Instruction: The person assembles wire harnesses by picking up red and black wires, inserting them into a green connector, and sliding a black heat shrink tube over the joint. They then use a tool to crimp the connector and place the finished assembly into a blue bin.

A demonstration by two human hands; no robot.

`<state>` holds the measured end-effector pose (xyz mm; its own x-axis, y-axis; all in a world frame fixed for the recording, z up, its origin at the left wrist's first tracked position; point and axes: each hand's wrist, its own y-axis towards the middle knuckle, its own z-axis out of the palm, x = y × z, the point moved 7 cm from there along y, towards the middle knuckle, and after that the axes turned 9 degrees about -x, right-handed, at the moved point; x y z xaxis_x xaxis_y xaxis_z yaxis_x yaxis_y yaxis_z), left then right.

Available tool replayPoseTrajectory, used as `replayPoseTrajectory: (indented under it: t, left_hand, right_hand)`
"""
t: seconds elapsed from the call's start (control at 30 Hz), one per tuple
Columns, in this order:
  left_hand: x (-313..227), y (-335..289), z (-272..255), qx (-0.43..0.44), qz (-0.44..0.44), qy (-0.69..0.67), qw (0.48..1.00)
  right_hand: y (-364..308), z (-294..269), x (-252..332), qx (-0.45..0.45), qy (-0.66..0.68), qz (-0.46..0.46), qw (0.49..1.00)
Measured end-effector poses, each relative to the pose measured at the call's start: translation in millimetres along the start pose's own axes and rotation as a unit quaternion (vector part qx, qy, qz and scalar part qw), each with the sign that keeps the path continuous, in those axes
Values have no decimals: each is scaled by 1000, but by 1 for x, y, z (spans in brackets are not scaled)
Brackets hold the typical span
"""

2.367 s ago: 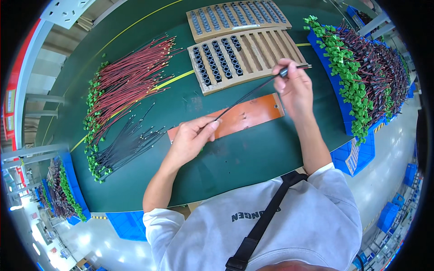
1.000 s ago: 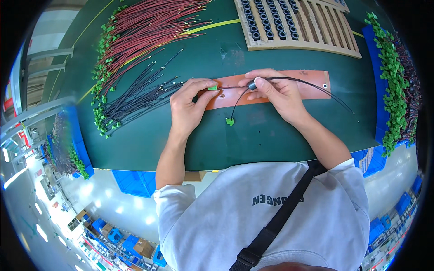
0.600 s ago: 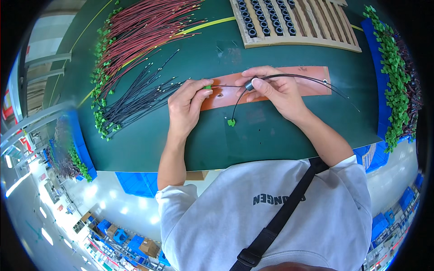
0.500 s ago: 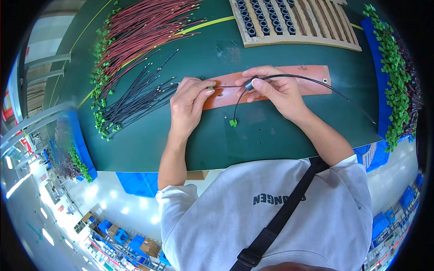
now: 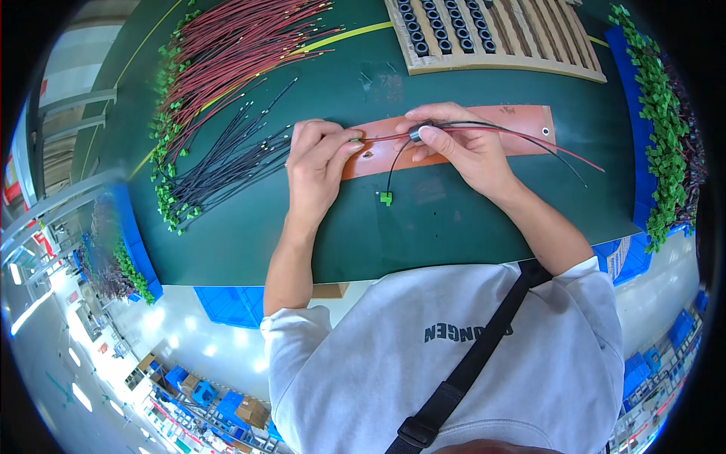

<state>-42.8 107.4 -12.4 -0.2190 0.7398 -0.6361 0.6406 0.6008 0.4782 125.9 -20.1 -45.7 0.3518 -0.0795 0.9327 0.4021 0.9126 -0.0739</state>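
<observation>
Over the middle of the green table (image 5: pixel 484 227), both hands work above an orange-brown strip mat (image 5: pixel 522 125) that lies flat, running left to right. The right hand (image 5: pixel 461 147) is closed in a pinch on a small dark ring (image 5: pixel 417 133), apparently a ferrite-type core, with thumb and forefinger around its rim. A red wire (image 5: pixel 560 147) and a black wire (image 5: pixel 556 155) pass through or beside the ring and trail off to the right across the mat and onto the table. The left hand (image 5: pixel 318 163) is curled shut, its fingertips nipping the wires' left end, where a bit of green connector (image 5: pixel 355 139) shows. A second black lead droops from the ring toward the near side and ends in a loose green connector (image 5: pixel 386 198) lying on the table, apart from both hands. These wires look thin, light and limp: they would sag and twist if held far from the end, so a hold close to the tip, just behind the connector, seems best. The ring looks small, hard and smooth, easy to drop, and is best pinched across its outer edge. To the far left lie a fan of red wires (image 5: pixel 242 45) and a bundle of black wires (image 5: pixel 227 155), both with green ends. At the far side stands a wooden tray (image 5: pixel 529 45) with rows of dark rings, and a blue bin (image 5: pixel 658 121) of wired green connectors runs along the right.
</observation>
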Motion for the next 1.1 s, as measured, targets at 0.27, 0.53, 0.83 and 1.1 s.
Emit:
replayPoseTrajectory:
  t: [0.27, 0.53, 0.83, 1.1]
  left_hand:
    - [-22, 2, -11, -13, 111, -14, 994]
    - [-48, -11, -2, 188, 99, 37, 977]
    - [0, -5, -15, 85, -121, -161, 976]
    - [-12, -10, -4, 9, -123, -92, 988]
  right_hand:
    - [2, -5, -8, -15, -34, 40, 999]
    - [3, -6, -5, -40, -16, 6, 999]
    - [5, -4, 1, -10, 35, -16, 999]
    - [4, 1, 1, 47, 27, -51, 997]
